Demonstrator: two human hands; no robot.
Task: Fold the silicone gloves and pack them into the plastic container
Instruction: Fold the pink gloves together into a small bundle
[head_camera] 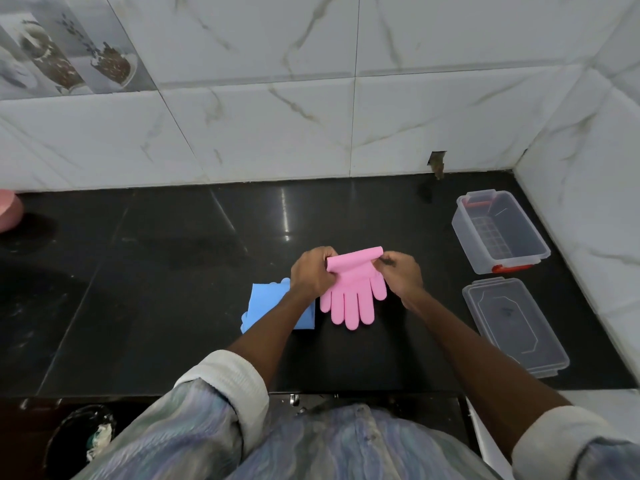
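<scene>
A pink silicone glove lies on the black counter, fingers pointing toward me, its cuff curled over into a roll at the far end. My left hand grips the left end of that roll, and my right hand pinches the right end. A blue glove lies flat to the left, partly hidden under my left forearm. The clear plastic container stands empty and uncovered at the right, with red latches.
The container's clear lid lies flat in front of the container near the right wall. Marble-tiled walls close the back and right. A pink object sits at the far left edge. A dark bin stands below the counter's front edge.
</scene>
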